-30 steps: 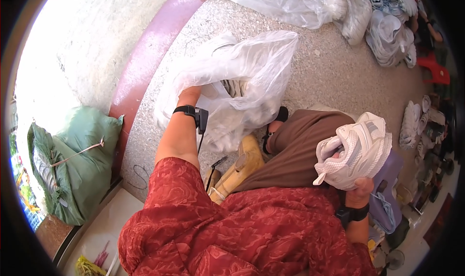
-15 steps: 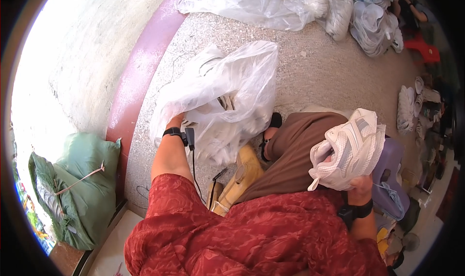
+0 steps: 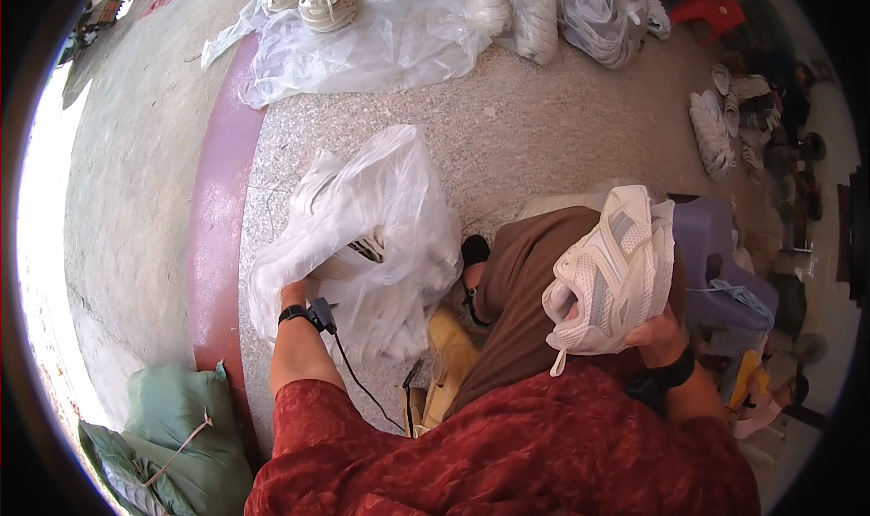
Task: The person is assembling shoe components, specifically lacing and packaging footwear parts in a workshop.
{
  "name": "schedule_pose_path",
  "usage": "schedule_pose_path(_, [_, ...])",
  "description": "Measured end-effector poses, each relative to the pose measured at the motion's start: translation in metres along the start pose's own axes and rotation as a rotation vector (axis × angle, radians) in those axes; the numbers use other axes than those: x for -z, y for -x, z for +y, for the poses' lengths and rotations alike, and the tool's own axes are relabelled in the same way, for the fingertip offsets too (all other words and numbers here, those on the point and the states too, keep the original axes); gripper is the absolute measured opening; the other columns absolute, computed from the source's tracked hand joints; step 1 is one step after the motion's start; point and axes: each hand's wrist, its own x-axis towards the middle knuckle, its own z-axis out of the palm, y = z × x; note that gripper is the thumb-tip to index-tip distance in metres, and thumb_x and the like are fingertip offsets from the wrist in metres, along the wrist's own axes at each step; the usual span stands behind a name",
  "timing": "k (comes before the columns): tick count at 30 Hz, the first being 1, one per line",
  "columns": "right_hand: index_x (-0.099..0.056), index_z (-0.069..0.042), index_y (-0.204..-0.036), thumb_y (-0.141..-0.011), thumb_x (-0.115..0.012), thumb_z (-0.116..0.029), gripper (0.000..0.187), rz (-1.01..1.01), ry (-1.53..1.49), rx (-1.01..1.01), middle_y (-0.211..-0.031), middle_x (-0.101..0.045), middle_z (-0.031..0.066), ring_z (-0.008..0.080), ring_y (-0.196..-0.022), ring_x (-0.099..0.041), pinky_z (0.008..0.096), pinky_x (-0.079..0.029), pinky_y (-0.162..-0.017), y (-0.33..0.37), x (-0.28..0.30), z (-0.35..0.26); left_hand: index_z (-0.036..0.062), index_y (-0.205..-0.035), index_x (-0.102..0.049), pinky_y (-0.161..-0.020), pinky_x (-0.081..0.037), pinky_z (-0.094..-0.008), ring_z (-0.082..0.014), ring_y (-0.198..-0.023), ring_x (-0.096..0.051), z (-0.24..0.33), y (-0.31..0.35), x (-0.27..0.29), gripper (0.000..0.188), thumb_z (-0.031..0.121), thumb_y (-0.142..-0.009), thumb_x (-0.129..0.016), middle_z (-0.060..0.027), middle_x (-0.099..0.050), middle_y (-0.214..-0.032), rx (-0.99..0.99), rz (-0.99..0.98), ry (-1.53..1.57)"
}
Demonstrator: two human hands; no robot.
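Note:
My right hand [image 3: 656, 333] is closed around a pale white and grey mesh sneaker upper [image 3: 616, 267], held over my right thigh. A pull loop dangles from its heel end, and another pale piece shows behind it. My left hand [image 3: 293, 295] is at the near left edge of a clear plastic bag [image 3: 426, 185] on the floor. The plastic hides its fingers, so I cannot tell their grip. White shoe pieces [image 3: 367, 247] with dark stripes show through the bag's mouth.
A tied green sack [image 3: 186, 416] lies at lower left. Far ahead, pale shoes [image 3: 327, 5] rest on plastic sheeting [image 3: 362, 58] beside stacked bundles [image 3: 598, 18]. A red stool [image 3: 711, 13], a purple stool [image 3: 702, 244] and more shoe pieces [image 3: 711, 135] stand right. Yellow wood [image 3: 450, 348] lies near my foot.
The view has shifted, bringing more of the far floor and shoes into sight. My right hand still holds the sneaker upper, now tilted more upright. My left hand stays at the bag.

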Motion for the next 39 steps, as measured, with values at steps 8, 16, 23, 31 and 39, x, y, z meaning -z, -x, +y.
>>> schedule_pose_path(8, [-0.023, 0.002, -0.134, -0.056, -0.077, -0.018, 0.097, 0.009, -0.013, 0.032, -0.117, -0.050, 0.0227, 0.0327, -0.101, -0.058, 0.0449, -0.049, -0.087, 0.002, 0.014, 0.013, 0.0128, -0.129, -0.047, -0.100, -0.033, -0.0400, -0.0296, -0.119, -0.044, -0.034, 0.050, -0.015, 0.061, 0.045, -0.079, -0.058, -0.0101, -0.047, -0.132, 0.182, 0.090, 0.234])
schedule_pose_path(16, [-0.027, 0.003, -0.133, -0.056, -0.078, -0.020, 0.095, 0.053, 0.021, 0.035, -0.106, -0.056, 0.0234, 0.0329, -0.097, -0.060, 0.0453, -0.050, -0.085, 0.005, 0.018, 0.017, 0.0120, -0.128, -0.048, -0.099, -0.033, -0.0399, -0.0290, -0.117, -0.045, 0.026, 0.029, 0.012, 0.060, 0.044, -0.079, -0.059, -0.0098, -0.048, -0.130, 0.180, 0.037, 0.343])
schedule_pose_path(23, [-0.031, -0.001, -0.134, -0.054, -0.081, -0.020, 0.096, 0.041, 0.002, -0.027, -0.124, -0.047, 0.0146, 0.0262, -0.112, -0.050, 0.0404, -0.042, -0.094, 0.010, 0.022, 0.018, 0.0117, -0.128, -0.048, -0.099, -0.034, -0.0392, -0.0282, -0.117, -0.045, 0.092, 0.034, 0.021, 0.059, 0.044, -0.079, -0.058, -0.0096, -0.049, -0.129, 0.062, -0.040, 0.401])
schedule_pose_path(31, [-0.035, 0.000, -0.132, -0.054, -0.074, -0.011, 0.088, 0.234, 0.031, -0.003, -0.121, -0.051, 0.0121, 0.0261, -0.111, -0.051, 0.0378, -0.042, -0.095, 0.030, 0.035, 0.024, 0.0113, -0.128, -0.048, -0.098, -0.034, -0.0384, -0.0272, -0.116, -0.045, 0.089, 0.062, 0.043, 0.058, 0.043, -0.080, -0.058, -0.0093, -0.049, -0.128, -0.010, -0.069, 0.422])
schedule_pose_path(39, [-0.035, 0.002, -0.132, -0.057, -0.059, -0.004, 0.079, 0.193, -0.054, 0.104, -0.122, -0.051, 0.0151, 0.0296, -0.111, -0.052, 0.0392, -0.042, -0.096, 0.039, 0.043, 0.027, 0.0081, -0.107, -0.062, -0.081, -0.047, -0.0350, -0.0241, -0.097, -0.059, 0.019, 0.055, 0.026, 0.033, 0.029, -0.083, -0.054, -0.0109, -0.061, -0.108, -0.107, -0.016, 0.571])
